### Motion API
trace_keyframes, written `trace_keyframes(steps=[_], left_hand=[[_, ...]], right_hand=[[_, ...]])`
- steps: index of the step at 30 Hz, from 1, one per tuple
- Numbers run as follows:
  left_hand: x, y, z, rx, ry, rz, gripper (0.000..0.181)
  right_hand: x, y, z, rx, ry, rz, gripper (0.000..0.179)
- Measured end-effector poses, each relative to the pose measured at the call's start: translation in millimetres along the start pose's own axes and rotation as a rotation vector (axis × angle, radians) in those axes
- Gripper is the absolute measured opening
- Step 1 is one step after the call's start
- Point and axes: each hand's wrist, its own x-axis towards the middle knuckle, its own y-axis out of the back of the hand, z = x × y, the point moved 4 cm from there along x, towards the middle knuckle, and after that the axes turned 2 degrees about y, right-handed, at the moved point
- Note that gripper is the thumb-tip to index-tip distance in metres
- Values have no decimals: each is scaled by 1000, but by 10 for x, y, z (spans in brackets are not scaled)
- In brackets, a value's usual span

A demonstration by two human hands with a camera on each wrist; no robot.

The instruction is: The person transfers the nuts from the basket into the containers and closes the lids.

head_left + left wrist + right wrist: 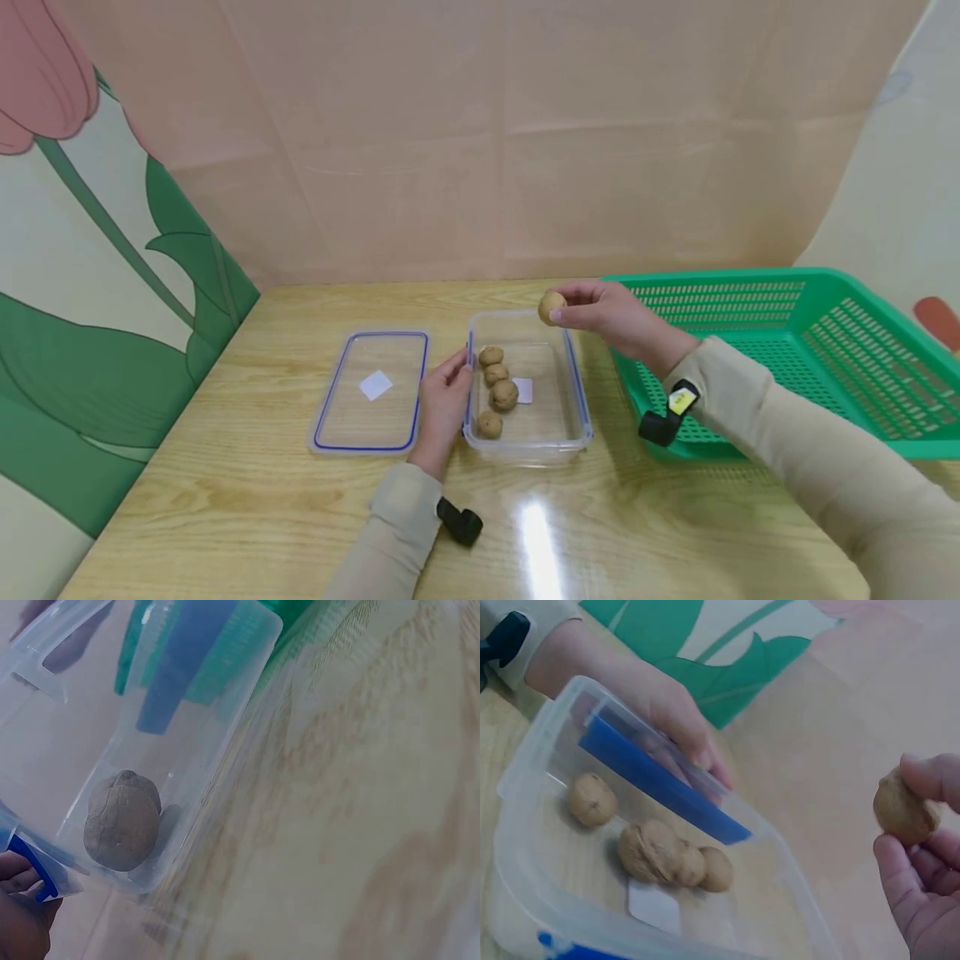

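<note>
My right hand (611, 317) pinches a walnut (552, 307) between thumb and fingers, above the far right corner of a clear plastic container (555, 433). The right wrist view shows this held walnut (906, 808) up close, away from the container's wall. Several walnuts (504, 394) lie along the left side of the container's floor, next to a small white paper square (523, 391). At the container's left wall, my left hand (444, 404) grips the side by the blue-edged latch flap (37, 866). Part of its fingers is hidden behind the wall.
A clear lid (341, 417) with a blue seal lies flat left of the container, with a white square (376, 385) at its middle. The large green basket (825, 287) stands on the right, under my right forearm. A covered wall rises behind the wooden table (247, 500).
</note>
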Motion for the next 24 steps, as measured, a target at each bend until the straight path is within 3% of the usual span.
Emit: trace_keyframes(steps=[9,17,24], left_hand=[[-4,5,16,13,-5,-4,32],[-14,4,14,-17,-8,-31,32],[-7,2,30,-14,-27,-16,32]], right_hand=[[112,-337,98,-89,-84,-68,41],[176,-601,132,-238,-123,-71,36],[267,-752,172,-323,-174,-63,38]])
